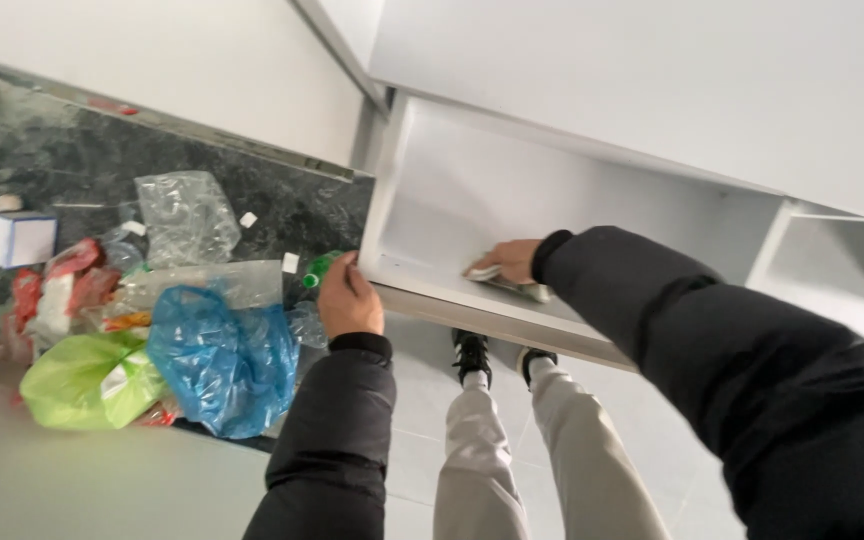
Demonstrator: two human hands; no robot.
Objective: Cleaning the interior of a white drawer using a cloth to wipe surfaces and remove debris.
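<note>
Matt white shelf (432,268) — crinkly plastic bags (222,360)

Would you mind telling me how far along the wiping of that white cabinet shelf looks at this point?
Done: the white shelf holds nothing, and its bare surface shows no marks.
In hand: the right hand presses a cloth flat near the shelf's front edge, while the left hand grips the cabinet's side edge.
Left: how much has been wiped cannot be told. The pile of plastic bags sits on the dark counter.
</note>
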